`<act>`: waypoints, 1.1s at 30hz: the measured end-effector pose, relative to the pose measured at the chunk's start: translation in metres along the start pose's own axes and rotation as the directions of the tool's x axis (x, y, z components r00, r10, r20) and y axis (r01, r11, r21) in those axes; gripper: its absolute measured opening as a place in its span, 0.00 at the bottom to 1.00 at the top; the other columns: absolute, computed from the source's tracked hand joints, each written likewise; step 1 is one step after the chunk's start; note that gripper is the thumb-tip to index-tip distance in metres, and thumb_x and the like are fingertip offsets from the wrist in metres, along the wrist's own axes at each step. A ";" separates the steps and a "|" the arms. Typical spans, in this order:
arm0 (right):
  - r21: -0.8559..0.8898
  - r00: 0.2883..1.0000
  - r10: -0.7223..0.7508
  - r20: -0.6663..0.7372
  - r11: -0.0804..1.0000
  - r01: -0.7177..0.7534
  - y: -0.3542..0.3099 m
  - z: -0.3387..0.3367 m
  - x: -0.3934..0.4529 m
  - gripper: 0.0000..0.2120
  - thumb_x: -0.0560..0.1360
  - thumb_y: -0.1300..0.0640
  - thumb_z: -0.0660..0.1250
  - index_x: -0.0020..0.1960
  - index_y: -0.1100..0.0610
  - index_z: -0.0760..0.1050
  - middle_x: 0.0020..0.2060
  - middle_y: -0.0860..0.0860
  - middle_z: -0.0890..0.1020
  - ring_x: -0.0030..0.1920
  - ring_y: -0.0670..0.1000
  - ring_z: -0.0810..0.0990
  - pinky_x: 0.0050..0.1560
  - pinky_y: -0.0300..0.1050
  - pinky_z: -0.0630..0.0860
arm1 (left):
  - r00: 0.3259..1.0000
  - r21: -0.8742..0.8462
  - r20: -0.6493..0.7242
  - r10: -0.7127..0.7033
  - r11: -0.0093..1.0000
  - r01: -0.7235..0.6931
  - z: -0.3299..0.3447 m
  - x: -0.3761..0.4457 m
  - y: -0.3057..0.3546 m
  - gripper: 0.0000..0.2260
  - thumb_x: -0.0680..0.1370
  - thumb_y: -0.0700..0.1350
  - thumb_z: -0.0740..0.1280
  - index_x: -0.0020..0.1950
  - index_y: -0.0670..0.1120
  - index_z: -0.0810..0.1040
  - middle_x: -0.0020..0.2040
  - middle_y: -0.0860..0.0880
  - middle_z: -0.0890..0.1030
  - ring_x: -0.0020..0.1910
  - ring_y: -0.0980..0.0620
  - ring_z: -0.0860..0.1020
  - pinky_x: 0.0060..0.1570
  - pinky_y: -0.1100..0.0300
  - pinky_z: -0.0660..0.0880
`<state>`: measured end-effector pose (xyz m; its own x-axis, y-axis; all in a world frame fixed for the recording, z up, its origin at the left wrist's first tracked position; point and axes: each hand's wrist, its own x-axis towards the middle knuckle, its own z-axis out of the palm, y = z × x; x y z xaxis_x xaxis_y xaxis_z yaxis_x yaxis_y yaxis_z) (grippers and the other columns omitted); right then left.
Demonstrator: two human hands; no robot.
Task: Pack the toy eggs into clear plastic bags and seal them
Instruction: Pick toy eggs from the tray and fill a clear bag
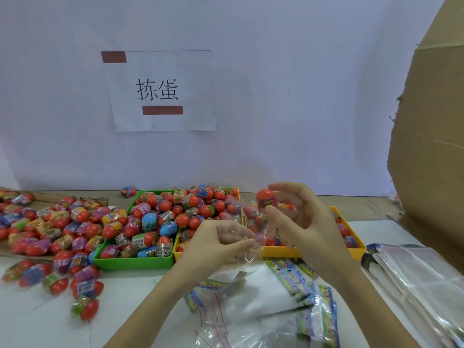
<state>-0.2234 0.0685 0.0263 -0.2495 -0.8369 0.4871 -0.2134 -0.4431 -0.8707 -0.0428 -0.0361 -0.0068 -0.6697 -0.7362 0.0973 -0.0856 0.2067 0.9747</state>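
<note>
1. The left hand (pixel 221 241) pinches the near edge of a clear plastic bag (pixel 247 222) with its thumb and fingers curled in.
2. The right hand (pixel 298 219) is up above the yellow tray, with its fingers bent and a little spread. It holds a toy egg (pixel 266 199) at its fingertips. The egg has a red top and a pink wrapper.
3. The egg is just above the open top of the bag, between the two hands. It is blurry, so how far it is inside the bag cannot be told.
4. The bag hangs between the hands, over the yellow tray (pixel 276 251).
5. The yellow tray holds more eggs. Most of them are hidden behind the hands.
6. Just left of it, touching it, is a green tray (pixel 133 262) full of eggs. Most have red tops and a few are blue.
7. More eggs (pixel 57 229) lie loose on the table to the left of the green tray, some on a brown sheet and some on the white top.
8. One egg (pixel 128 191) sits alone by the wall, behind the green tray.
9. Near the arms lies a heap of empty bags (pixel 253 305) with bright printed strips.
10. To the right is a stack of clear sleeves (pixel 416 277).
11. A cardboard box (pixel 431 136) stands at the far right.
12. A paper sign (pixel 160 90) is stuck to the white wall.
</note>
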 end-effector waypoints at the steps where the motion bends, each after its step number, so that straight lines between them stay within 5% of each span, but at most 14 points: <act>1: -0.006 1.000 0.007 0.031 1.000 -0.007 0.001 0.005 -0.002 0.14 0.78 0.54 0.76 0.61 0.48 0.79 0.55 0.52 0.85 0.34 0.55 0.86 0.35 0.43 0.81 | 1.000 0.008 0.000 0.006 1.000 -0.006 0.000 0.000 0.000 0.02 0.77 0.45 0.79 0.49 0.51 0.89 0.43 0.46 0.89 0.42 0.47 0.88 0.46 0.56 0.86; 4: -0.176 0.997 0.019 0.070 0.984 -0.007 0.009 0.010 -0.006 0.10 0.80 0.55 0.74 0.60 0.47 0.79 0.54 0.50 0.85 0.30 0.57 0.86 0.39 0.54 0.84 | 0.998 0.003 0.030 0.047 0.999 -0.047 0.002 0.001 -0.003 0.04 0.78 0.43 0.78 0.52 0.47 0.89 0.45 0.44 0.89 0.46 0.43 0.89 0.52 0.47 0.86; 11: -0.241 0.996 0.013 0.091 0.970 0.009 0.013 0.009 -0.007 0.09 0.85 0.52 0.67 0.64 0.44 0.75 0.55 0.50 0.84 0.30 0.56 0.86 0.38 0.56 0.84 | 0.993 0.071 0.045 0.112 0.991 -0.115 0.005 0.001 -0.005 0.05 0.79 0.40 0.76 0.54 0.45 0.88 0.47 0.47 0.89 0.47 0.43 0.88 0.53 0.43 0.85; 17: -0.287 0.994 0.045 0.099 0.958 -0.015 0.013 0.008 -0.007 0.09 0.86 0.49 0.63 0.65 0.43 0.72 0.55 0.48 0.85 0.26 0.56 0.84 0.34 0.50 0.81 | 0.995 0.034 0.035 0.089 0.995 -0.090 0.003 0.001 -0.003 0.07 0.78 0.41 0.77 0.55 0.42 0.88 0.48 0.44 0.89 0.48 0.43 0.89 0.56 0.42 0.84; 23: -0.298 0.985 0.088 0.149 0.954 -0.040 0.013 0.004 -0.006 0.08 0.85 0.53 0.65 0.63 0.45 0.77 0.45 0.52 0.86 0.26 0.54 0.81 0.32 0.44 0.77 | 0.994 0.087 0.003 0.112 0.990 -0.112 0.002 0.001 -0.005 0.06 0.77 0.42 0.78 0.51 0.41 0.87 0.46 0.48 0.90 0.46 0.47 0.89 0.51 0.45 0.86; 28: -0.395 0.988 0.044 0.150 0.919 0.019 0.014 0.002 -0.006 0.12 0.85 0.56 0.66 0.63 0.43 0.82 0.41 0.42 0.84 0.31 0.47 0.81 0.35 0.38 0.76 | 0.982 0.070 0.068 0.178 0.981 -0.182 0.003 0.000 -0.003 0.12 0.78 0.43 0.78 0.61 0.49 0.87 0.54 0.50 0.89 0.55 0.48 0.88 0.58 0.44 0.84; 33: -0.384 0.988 0.040 0.152 0.923 0.022 0.014 0.000 -0.005 0.10 0.83 0.54 0.69 0.61 0.42 0.76 0.39 0.51 0.80 0.33 0.54 0.81 0.36 0.60 0.80 | 0.963 0.121 0.032 0.268 0.955 -0.270 0.006 -0.001 -0.001 0.15 0.77 0.55 0.78 0.62 0.56 0.82 0.52 0.52 0.89 0.52 0.51 0.87 0.59 0.43 0.82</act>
<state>-0.2249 0.0658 0.0115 -0.1113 -0.8932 0.4357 -0.5652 -0.3037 -0.7670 -0.0465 -0.0318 -0.0095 -0.6916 -0.6325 0.3487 0.0100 0.4744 0.8802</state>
